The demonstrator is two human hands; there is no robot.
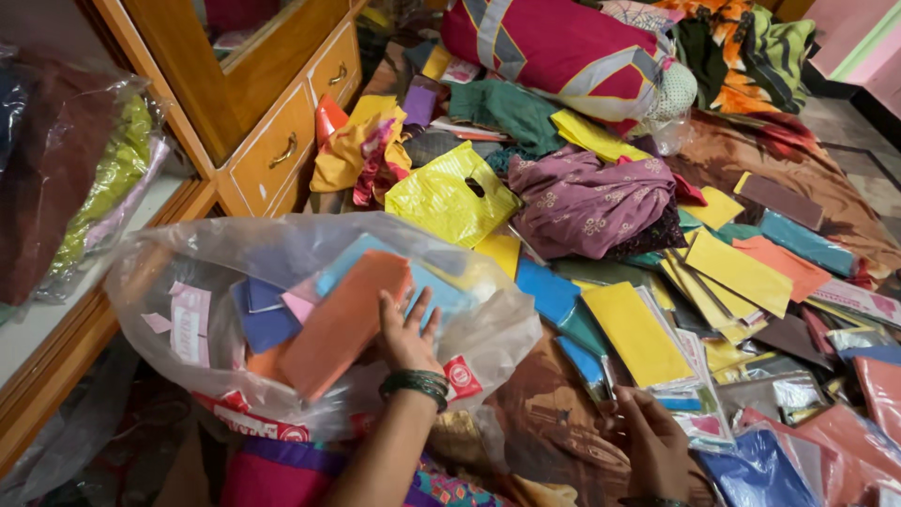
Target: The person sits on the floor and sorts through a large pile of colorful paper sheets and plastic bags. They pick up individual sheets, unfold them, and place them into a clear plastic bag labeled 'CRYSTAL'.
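A large clear plastic bag [188,272] stuffed with folded cloth pieces lies at the lower left. My left hand [405,330], with green bangles at the wrist, rests flat on the bag with fingers spread, next to an orange folded cloth [343,319] inside it. My right hand [652,437] sits lower right on the brown bedspread, fingers curled loosely by a stack of packed cloth pieces [699,418]; it holds nothing that I can see. A yellow folded cloth [636,333] lies just above that hand.
Several folded cloths in yellow, orange, blue and brown spread across the bed at right. A yellow plastic bag [449,195], a purple printed garment [587,202] and a maroon bolster [554,47] lie farther back. A wooden cabinet with drawers [272,141] stands at left.
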